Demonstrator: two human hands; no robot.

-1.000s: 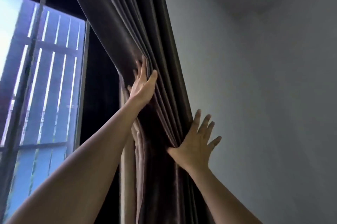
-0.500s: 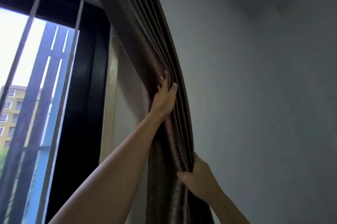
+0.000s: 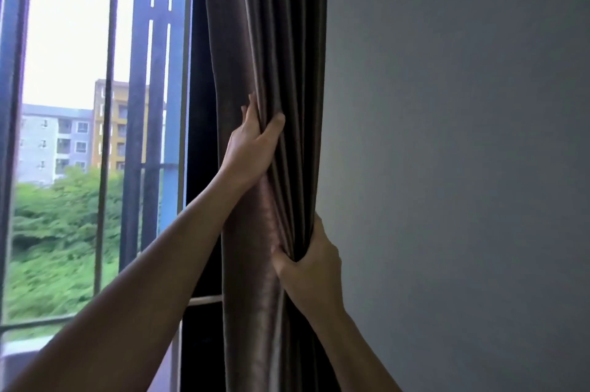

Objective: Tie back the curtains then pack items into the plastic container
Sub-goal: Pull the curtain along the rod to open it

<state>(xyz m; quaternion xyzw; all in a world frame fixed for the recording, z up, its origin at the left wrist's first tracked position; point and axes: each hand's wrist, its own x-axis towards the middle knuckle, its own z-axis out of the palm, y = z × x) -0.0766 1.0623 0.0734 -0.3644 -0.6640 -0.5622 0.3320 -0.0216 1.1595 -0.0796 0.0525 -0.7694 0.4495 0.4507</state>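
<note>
Two hands clasp the curtain (image 3: 271, 40) — dark brown, with a satin sheen, bunched into a narrow column of vertical pleats between the window (image 3: 73, 40) and the grey wall (image 3: 463, 136). Left hand (image 3: 252, 149) grips the folds higher up, thumb across the front; right hand (image 3: 311, 267) squeezes the bundle lower down — fingers curled behind it

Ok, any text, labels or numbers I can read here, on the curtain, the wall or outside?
None can be read.
The curtain, gripped by the left hand and the right hand, carries no label.
The wall shows no print.
The buildings outside show no legible sign.
</note>
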